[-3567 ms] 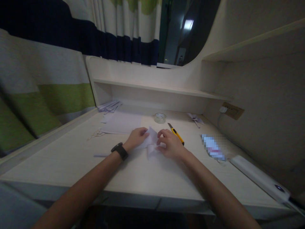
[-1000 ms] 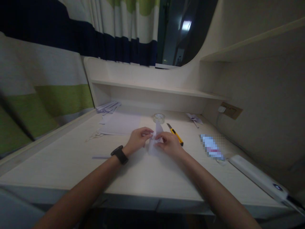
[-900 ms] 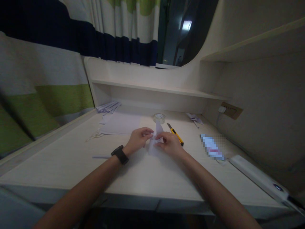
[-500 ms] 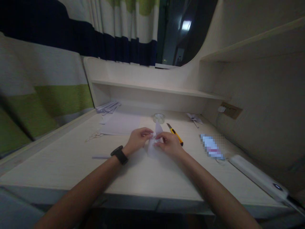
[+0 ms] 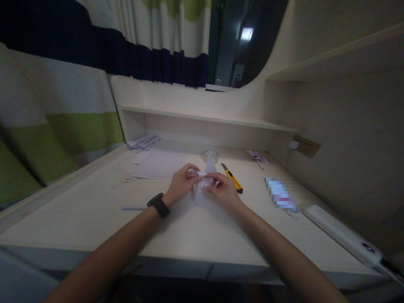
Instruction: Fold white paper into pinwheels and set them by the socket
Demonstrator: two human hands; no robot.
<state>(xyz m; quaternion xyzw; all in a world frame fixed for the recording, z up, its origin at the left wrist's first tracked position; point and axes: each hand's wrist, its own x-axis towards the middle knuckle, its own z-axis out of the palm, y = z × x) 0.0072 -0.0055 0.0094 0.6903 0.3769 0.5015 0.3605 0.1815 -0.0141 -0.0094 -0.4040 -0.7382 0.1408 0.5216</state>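
Fingertips of left hand [image 5: 180,184] and right hand [image 5: 222,191] pinch folded paper [image 5: 202,185], hiding its creases.

This looks like a study nook in a bedroom or dormitory. A pale wooden desk [image 5: 189,235] is built into the wall, with a low shelf [image 5: 205,118] along its back edge and a higher shelf [image 5: 331,57] on the right. Striped curtains [image 5: 151,38] in white, navy and green hang behind and along the left edge. A wall socket [image 5: 304,146] sits at the back right corner.
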